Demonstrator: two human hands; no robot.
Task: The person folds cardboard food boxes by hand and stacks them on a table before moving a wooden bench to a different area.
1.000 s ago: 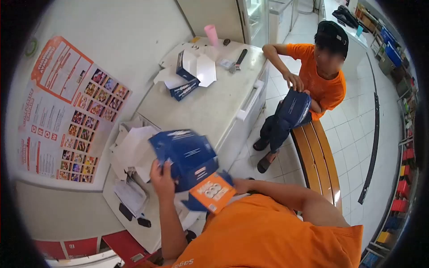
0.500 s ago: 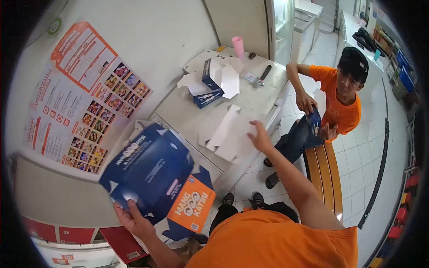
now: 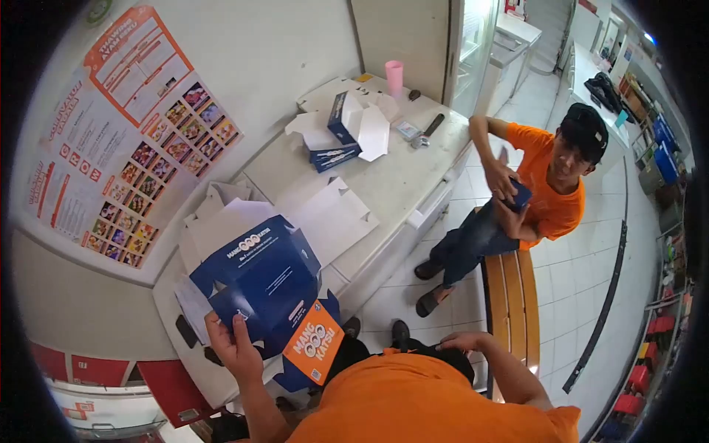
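Observation:
My left hand (image 3: pixel 235 345) grips the lower left edge of an unfolded blue food box (image 3: pixel 267 277) between thumb and fingers. The printed side of this flat box faces up, with an orange panel at its lower right. At my waist, on the dark trousers, rests my right hand (image 3: pixel 464 341), its fingers stretched out and nothing in them. A white box blank (image 3: pixel 336 220) lies on the table just beyond the blue one. Farther back, partly folded boxes (image 3: pixel 341 125) sit in a loose pile.
The white table (image 3: pixel 258 166) runs along a wall with a poster (image 3: pixel 151 166). At its far end are a pink cup (image 3: pixel 394 75) and a dark-handled tool (image 3: pixel 428 131). A co-worker (image 3: pixel 550 173) on the right holds a small blue box (image 3: pixel 521 193) beside a wooden bench (image 3: pixel 511 314).
My right hand has drawn back from above the white blank to my waist. My left hand keeps its hold on the blue box. The co-worker has turned the box in their hands.

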